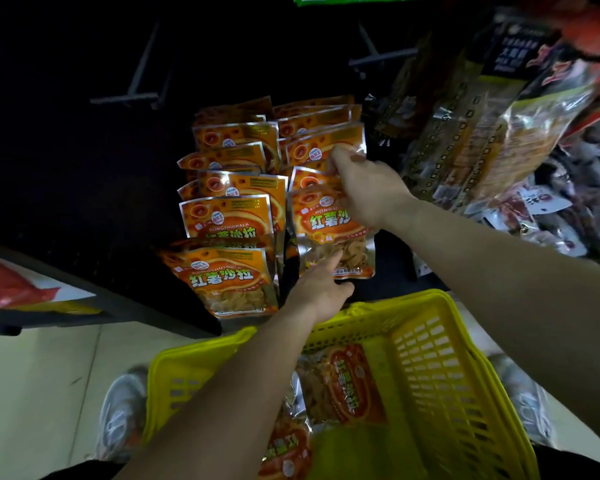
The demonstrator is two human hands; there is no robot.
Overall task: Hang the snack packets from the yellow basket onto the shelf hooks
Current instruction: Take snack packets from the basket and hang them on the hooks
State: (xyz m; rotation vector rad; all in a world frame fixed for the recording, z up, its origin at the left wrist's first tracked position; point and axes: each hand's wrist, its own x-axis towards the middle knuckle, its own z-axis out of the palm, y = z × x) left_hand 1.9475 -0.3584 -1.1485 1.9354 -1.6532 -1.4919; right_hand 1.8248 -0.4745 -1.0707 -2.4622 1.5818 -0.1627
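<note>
Two columns of orange foil snack packets hang on the dark shelf at centre frame, and the packet in hand, the front packet (326, 233) of the right column, sits just above the basket rim. The left column (229, 216) hangs touching it on the left.

The right hand (364, 185) covers that packet's upper right corner. Its fingers are curled round the foil header, where the hook must be. The hook itself is hidden behind the hand, so it cannot be confirmed whether the header hole is on it.

The left hand (321, 289) rests on the packet's lower clear window. Its fingers are extended against the front and its thumb lies by the bottom edge, so it appears to steady the packet, not clasp it.

Judgement: the step in hand is seating this packet on the right-column hook. The next move calls for releasing it once it hangs true, then reaching down for another.

The yellow slatted plastic basket (430, 375) fills the lower frame. At least two more orange packets (354, 386) lie inside, partly hidden by the left forearm, so the task is unfinished.

Bare grey metal hooks (132, 95) project at upper left. Dark and clear-wrapped hanging goods (465, 133) crowd the upper right, close beside the right column. Grey trainers (125, 410) stand on the pale floor on either side of the basket.
</note>
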